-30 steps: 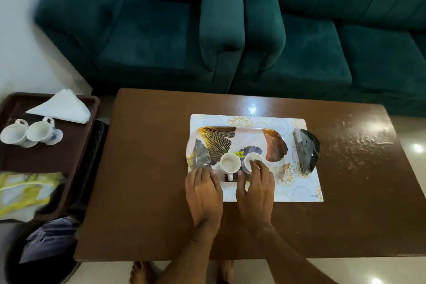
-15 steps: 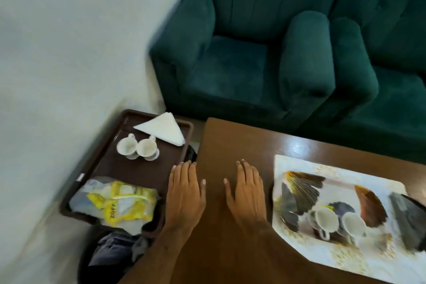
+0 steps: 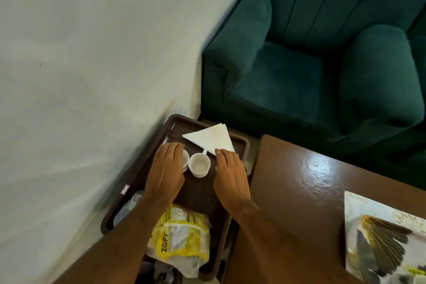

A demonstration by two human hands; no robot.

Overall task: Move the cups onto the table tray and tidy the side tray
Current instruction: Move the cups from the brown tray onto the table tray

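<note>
A white wall [image 3: 92, 53] fills the left part of the view, and a dark green armchair [image 3: 311, 64] stands in the corner beside it. In front of the armchair is the brown table [image 3: 299, 191]; only its left part shows. At the right edge of the view a white placemat [image 3: 359, 205] lies on the table, and on it is the table tray [image 3: 380, 246] with a leaf pattern, cut off by the frame.

Just beside the left edge of the table is the side tray [image 3: 166, 129], dark brown, with a raised rim. At its near end lies a yellow and white packet [image 3: 182, 237]. At its far end lies a white napkin [image 3: 211, 137], folded to a triangle. In the middle of this tray stand two white cups, touching or almost touching each other. The right cup [image 3: 199, 163] is upright and its handle points to the napkin. The left cup [image 3: 185, 160] is mostly hidden, only a part of its rim shows.

The left hand [image 3: 167, 168] is above the left cup, palm down, fingers together and a little curved; I cannot tell if it grips the cup already. The right hand [image 3: 230, 170] is just right of the right cup, palm down and flat with the fingers loosely together; it holds nothing, and its fingertips [image 3: 221, 151] reach the near corner of the napkin.
</note>
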